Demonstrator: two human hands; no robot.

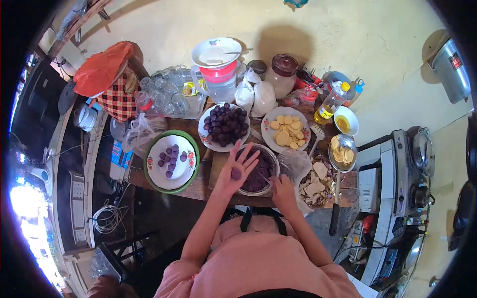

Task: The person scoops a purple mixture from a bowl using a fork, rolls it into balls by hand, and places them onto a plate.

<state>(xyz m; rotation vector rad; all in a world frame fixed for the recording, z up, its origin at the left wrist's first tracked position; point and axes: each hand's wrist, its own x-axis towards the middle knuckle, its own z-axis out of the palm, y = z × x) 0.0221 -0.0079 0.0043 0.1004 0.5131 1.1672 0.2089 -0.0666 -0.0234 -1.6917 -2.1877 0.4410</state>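
Observation:
My left hand (237, 173) is held palm up with its fingers spread, over the left side of a bowl. On its palm rests a small purple ball (236, 174). The bowl holds purple mash (256, 174). At the bowl's right edge, my right hand (283, 191) has its fingers closed around a thin utensil (267, 179) that reaches into the mash; its exact kind is hidden. Several purple balls (170, 160) lie on a white floral plate (158, 174) set in a green basin. Dark purple round pieces (226, 124) are heaped on another plate behind the bowl.
Behind my right hand stands a plate (268, 117) of yellow slices. A skimmer (342, 154) with slices, peelings (316, 186) and an oil bottle (328, 107) lie to the right. Glass jars (169, 92) and a pitcher (222, 89) stand at the back; a stove (405, 169) is far right.

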